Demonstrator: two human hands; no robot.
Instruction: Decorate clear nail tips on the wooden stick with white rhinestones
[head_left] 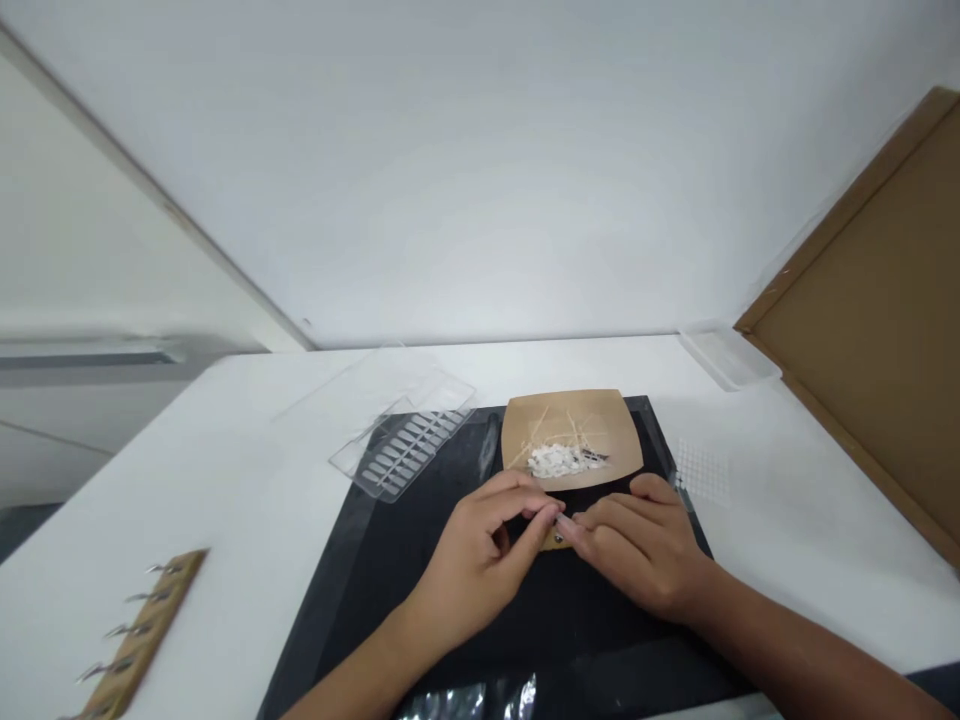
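My left hand (487,540) and my right hand (645,545) meet over a black mat (390,590), fingertips nearly touching. Between them is a small pale piece (564,520), pinched by both hands; its shape is mostly hidden. Just under the fingertips shows a small tan piece (553,541) with a dark round spot. Behind the hands lies a brown card (630,440) bearing a heap of white bits (559,460) and thin sticks. To the left, a clear tray (412,450) holds rows of pale nail-shaped pieces.
At the lower left is a wooden strip (154,630) with metal clips. Right of the mat lies a sheet of small clear dots (701,470). A clear shallow box (731,358) is at the back right, beside a large cardboard box (870,330).
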